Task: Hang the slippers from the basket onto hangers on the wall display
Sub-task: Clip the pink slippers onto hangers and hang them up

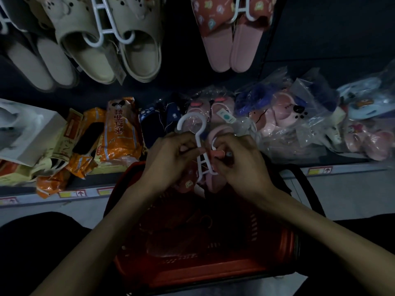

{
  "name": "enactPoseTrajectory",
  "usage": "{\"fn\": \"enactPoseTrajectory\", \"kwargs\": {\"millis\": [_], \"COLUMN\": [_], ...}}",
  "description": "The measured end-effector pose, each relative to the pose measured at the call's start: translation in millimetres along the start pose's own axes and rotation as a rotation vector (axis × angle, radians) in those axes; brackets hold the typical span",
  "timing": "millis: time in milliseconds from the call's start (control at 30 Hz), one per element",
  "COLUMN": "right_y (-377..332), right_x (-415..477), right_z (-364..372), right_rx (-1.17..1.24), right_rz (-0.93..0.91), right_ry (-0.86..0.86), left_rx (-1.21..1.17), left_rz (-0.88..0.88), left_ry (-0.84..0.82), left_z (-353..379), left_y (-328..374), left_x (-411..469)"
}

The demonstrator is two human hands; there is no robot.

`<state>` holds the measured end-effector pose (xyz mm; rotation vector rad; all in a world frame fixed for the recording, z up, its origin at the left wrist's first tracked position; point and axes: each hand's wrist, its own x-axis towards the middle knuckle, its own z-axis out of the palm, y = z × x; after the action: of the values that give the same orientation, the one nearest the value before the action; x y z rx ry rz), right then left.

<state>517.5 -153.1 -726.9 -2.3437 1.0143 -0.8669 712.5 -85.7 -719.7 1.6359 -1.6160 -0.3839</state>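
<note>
Dim wall display up top: beige slippers and a red-patterned pair hang on hangers. Below it, the shelf carries bagged stock. Under your arms sits the red basket.

Step in hand: fitting the pink slippers onto the loose white hanger, held just above the basket's far rim.

Your left hand has its fingers curled round the hanger's stem. Your right hand pinches one slipper's strap against the hanger's right prong.

Next move, by my reading: seat both straps, then lift the hook to a free spot on the wall.

Hard to tell: whether either slipper is fully seated, since your hands cover the prongs. Basket contents are too dark to count.
</note>
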Motion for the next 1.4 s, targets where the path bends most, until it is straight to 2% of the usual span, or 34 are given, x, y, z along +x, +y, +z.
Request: {"fn": "enactPoseTrajectory", "kwargs": {"millis": [233, 367, 500, 667, 833, 933, 1100, 1233, 1400], "right_y": [14.9, 24.8, 30.6, 33.0, 23.7, 22.8, 23.7, 21.1, 25.6], "right_x": [12.4, 31.3, 38.4, 46.7, 57.7, 64.7, 82.0, 98.9, 129.0], "right_z": [13.7, -1.6, -16.5, -37.7, -55.9, -62.0, -68.3, -80.7, -101.1], "right_rx": [0.1, 0.196, 0.225, 0.285, 0.329, 0.292, 0.198, 0.183, 0.116], "right_rz": [0.122, 0.198, 0.192, 0.241, 0.23, 0.202, 0.174, 0.149, 0.134], "right_ry": [-0.029, 0.051, 0.102, 0.195, 0.25, 0.287, 0.379, 0.446, 0.415], "left_rx": [0.041, 0.053, -0.117, -0.397, -0.515, -0.519, -0.36, -0.32, -0.349], "left_rz": [-0.021, -0.034, -0.116, -0.254, -0.386, -0.36, -0.235, -0.166, -0.07], "left_ry": [-0.087, -0.123, -0.126, -0.028, 0.096, 0.132, 0.244, 0.339, 0.465], "left_z": [1.4, 9.9, 7.5, 4.8, 16.5, 16.1, 20.0, 22.9, 24.1], "left_y": [15.2, 25.8, 29.5, 26.0, 27.2, 34.7, 39.5, 44.1, 59.3], "left_x": [27.4, 53.0, 65.5, 46.4, 38.3, 50.5, 77.9, 97.2, 123.0]}}
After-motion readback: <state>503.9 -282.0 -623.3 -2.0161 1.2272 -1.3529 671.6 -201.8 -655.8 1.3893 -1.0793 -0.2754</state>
